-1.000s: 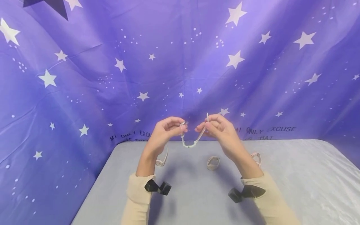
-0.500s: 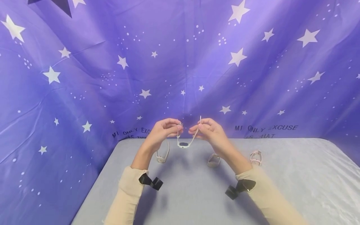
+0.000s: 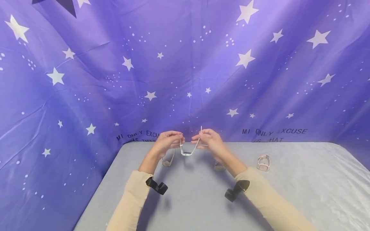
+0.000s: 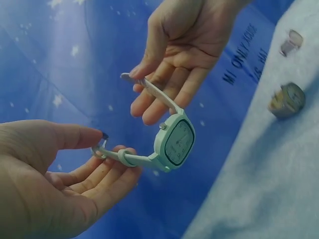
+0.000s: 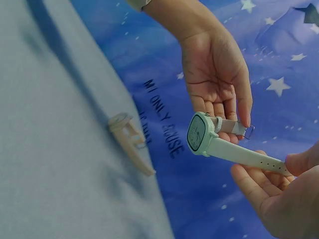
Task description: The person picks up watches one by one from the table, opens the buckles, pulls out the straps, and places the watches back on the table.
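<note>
A pale mint wristwatch [image 4: 178, 141] with a squarish dial hangs unbuckled between both hands above the table. My left hand [image 3: 167, 141] pinches the buckle end of its strap [image 4: 137, 159] between thumb and fingers. The free strap end with the punched holes [image 5: 249, 158] is pinched by my right hand [image 3: 210, 141], its tip sticking up past the thumb. The watch case sags lowest, its dial turned away from me in the head view; the dial shows in both wrist views.
On the grey-covered table [image 3: 190, 199] lie a light watch [image 3: 166, 162] behind the left wrist, a beige watch [image 3: 219, 166] partly hidden by the right forearm, and a pinkish watch [image 3: 263, 163] at the right. A purple star-printed curtain [image 3: 173, 73] hangs behind the table.
Both hands have come down and closer together with the watch still held between them. The right forearm has shifted left, uncovering the pinkish watch and covering more of the beige one.
</note>
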### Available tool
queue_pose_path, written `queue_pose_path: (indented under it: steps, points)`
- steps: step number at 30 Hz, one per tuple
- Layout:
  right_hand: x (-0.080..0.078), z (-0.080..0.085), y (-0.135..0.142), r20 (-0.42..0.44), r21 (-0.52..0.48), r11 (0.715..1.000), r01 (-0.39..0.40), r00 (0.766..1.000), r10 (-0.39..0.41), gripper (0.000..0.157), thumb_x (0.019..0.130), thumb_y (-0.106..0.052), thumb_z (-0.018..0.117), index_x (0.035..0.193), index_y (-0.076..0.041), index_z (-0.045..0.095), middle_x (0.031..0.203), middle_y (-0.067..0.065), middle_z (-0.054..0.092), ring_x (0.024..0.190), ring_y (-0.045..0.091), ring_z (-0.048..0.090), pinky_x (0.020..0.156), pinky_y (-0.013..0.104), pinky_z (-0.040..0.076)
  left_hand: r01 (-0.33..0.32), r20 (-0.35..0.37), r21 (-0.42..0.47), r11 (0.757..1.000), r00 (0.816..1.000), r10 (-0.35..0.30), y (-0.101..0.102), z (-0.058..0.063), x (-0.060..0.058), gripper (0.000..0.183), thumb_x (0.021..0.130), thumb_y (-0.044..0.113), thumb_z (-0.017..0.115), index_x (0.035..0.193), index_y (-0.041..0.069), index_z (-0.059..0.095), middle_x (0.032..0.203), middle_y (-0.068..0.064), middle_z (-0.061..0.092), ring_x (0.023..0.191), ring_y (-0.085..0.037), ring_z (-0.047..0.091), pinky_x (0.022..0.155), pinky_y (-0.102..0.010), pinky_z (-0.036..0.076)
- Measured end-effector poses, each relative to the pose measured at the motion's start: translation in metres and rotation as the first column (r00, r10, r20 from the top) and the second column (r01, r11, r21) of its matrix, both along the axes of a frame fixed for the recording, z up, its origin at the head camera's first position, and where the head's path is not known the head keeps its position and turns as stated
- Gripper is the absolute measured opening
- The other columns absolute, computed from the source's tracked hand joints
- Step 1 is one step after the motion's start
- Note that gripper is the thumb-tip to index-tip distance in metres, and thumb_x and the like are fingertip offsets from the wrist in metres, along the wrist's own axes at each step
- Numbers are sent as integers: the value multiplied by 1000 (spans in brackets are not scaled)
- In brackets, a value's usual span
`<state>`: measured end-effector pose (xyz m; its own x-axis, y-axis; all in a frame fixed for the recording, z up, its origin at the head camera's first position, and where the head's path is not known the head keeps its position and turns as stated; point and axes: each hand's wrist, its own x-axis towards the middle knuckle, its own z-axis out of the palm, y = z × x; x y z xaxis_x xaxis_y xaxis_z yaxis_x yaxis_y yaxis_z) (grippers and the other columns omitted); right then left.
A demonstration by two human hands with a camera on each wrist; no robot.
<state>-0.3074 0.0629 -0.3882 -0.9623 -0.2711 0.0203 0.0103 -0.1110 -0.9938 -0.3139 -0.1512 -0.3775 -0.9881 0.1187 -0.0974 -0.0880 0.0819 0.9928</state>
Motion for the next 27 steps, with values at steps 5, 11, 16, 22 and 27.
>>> queue_pose_path:
  steps: [5,11,16,22,27]
  points:
    - [-8,-14,-8,36,7,1000,5,999,-5,26,108,-10,45,128,7,43,130,32,63,113,37,70,100,49,56,-62,44,35,998,997,60,-4,-17,-8,36,97,5,64,127,-14,58,94,-9,77,84,-14,74,96,-44,59]
    - [-18,-30,-16,100,13,999,37,994,-38,31,107,-8,46,130,11,41,124,32,65,103,32,74,95,47,58,-79,72,-40,996,994,82,-8,-32,-16,32,96,6,64,122,-13,62,93,-10,76,80,-14,73,91,-40,62]
    - [-25,-43,-19,138,33,999,42,989,-47,29,106,-7,47,128,12,43,117,29,69,100,33,75,87,42,62,-89,104,-125,988,989,103,-8,-41,-19,27,96,7,65,118,-9,66,101,-18,76,80,-15,72,85,-35,63]
    - [-29,-50,-25,176,66,997,31,983,-42,23,105,-3,46,123,11,46,122,35,65,106,40,73,90,47,61,-79,153,-157,984,983,104,-10,-46,-24,26,98,7,64,117,-11,65,104,-25,76,90,-29,77,79,-34,64]
    - [-32,-55,-29,203,89,996,21,978,-39,24,104,-2,46,123,12,46,121,35,66,109,42,71,86,43,63,-67,179,-181,981,979,100,-10,-48,-28,28,98,6,62,118,-14,63,97,-24,77,85,-27,77,78,-35,65]
